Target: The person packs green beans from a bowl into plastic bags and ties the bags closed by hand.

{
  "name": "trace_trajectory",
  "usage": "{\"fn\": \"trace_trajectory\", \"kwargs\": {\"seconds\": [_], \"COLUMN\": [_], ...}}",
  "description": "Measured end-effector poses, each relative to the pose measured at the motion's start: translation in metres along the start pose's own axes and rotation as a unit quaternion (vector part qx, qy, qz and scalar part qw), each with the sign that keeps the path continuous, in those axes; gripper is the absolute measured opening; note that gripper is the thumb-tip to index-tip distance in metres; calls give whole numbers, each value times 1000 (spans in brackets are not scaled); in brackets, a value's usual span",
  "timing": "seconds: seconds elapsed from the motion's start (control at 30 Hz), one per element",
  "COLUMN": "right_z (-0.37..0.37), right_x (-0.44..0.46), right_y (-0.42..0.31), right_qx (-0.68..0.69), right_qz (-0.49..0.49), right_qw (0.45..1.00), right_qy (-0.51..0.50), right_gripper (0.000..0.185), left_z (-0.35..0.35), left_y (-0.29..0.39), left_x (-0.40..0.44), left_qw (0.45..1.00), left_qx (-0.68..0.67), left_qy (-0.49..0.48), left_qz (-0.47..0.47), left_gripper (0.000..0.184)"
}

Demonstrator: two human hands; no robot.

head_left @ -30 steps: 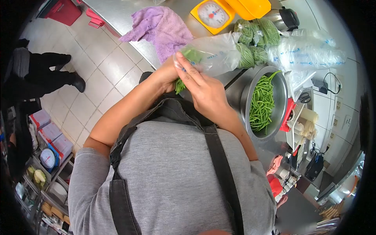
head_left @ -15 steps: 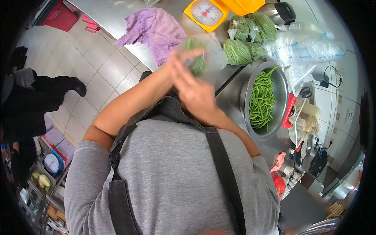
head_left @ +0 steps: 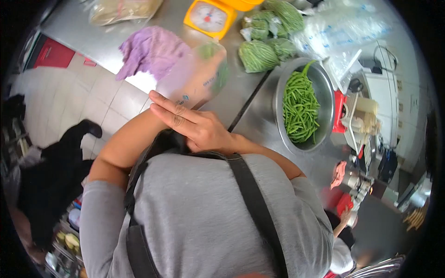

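My left hand (head_left: 211, 65) is inside a clear plastic bag (head_left: 178, 76), which covers it past the wrist. Green pieces, apparently green beans, show through the plastic at the bag's far end and right side. The film blurs the left fingers, so their grip is unclear. Across the left wrist, by the mouth of the bag, lies my right hand (head_left: 199, 127), with its visible fingers stretched out and its thumb hidden. A large steel bowl (head_left: 328, 118) to the right holds cut green beans (head_left: 299, 106).
Packed bags of green beans (head_left: 259, 56) lie beyond my hands, near clear plastic bags (head_left: 343, 32). A yellow scale (head_left: 211, 17) and a purple cloth (head_left: 150, 53) are on the steel table (head_left: 99, 39). Another person's hand (head_left: 345, 217) shows at lower right.
My hands and the bag have moved left and closer to my body. The view has shifted, bringing a bag at upper left and a person at lower right into sight.
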State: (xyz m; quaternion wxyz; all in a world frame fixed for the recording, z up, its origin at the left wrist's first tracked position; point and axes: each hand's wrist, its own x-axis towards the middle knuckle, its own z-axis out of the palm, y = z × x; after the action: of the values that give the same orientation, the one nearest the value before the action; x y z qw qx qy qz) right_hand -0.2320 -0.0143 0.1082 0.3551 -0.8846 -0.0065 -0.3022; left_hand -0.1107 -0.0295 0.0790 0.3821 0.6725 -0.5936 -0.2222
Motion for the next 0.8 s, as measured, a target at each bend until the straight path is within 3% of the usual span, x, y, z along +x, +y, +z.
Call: {"fn": "trace_trajectory", "kwargs": {"seconds": [0.03,0.07,0.13,0.2,0.23,0.27,0.3,0.33,0.4,0.43,0.53,0.57,0.67,0.73,0.8], "right_z": [-9,-19,-43,-79,-98,-117,-138,-168,-224,-246,-254,-246,-220,-203,-192], "right_x": [1,2,-1,-13,-24,-35,-48,-56,-100,-123,-145,-145,-129,-134,-137], "right_y": [-1,-3,-7,0,5,-2,0,-3,3,0,-8,-5,11,32,46], "right_qx": [38,54,90,-49,-110,-103,-55,-60,-215,-309,-299,-262,-234,-273,-302], "right_qz": [16,34,66,60,80,197,293,360,427,433,435,435,341,367,394], "right_qw": [999,997,989,991,980,956,919,895,873,845,823,838,880,857,838], "right_qy": [13,40,94,113,147,189,258,257,97,-56,-207,-201,-233,-237,-227], "right_gripper": [68,65,60,49,37,29,29,32,39,47,61,77,93,100,105], "left_z": [-4,-2,23,30,20,13,10,0,-35,-46,-65,-72,-87,-88,-92], "left_y": [21,34,-5,-7,12,25,27,44,89,99,100,102,100,81,52], "left_x": [14,24,22,28,37,44,48,55,70,73,69,68,61,45,23], "left_qw": [979,919,972,958,932,896,887,883,875,895,953,958,969,966,982], "left_qx": [-154,-298,-144,19,102,184,225,227,235,209,78,40,-92,-203,-183], "left_qy": [-79,-158,-187,-266,-334,-395,-378,-385,-400,-360,-204,-205,-179,-123,-33], "left_qz": [-103,-206,13,110,94,79,140,141,140,158,211,197,145,103,42], "left_gripper": [53,50,49,42,37,32,27,27,25,28,37,38,41,40,37]}}
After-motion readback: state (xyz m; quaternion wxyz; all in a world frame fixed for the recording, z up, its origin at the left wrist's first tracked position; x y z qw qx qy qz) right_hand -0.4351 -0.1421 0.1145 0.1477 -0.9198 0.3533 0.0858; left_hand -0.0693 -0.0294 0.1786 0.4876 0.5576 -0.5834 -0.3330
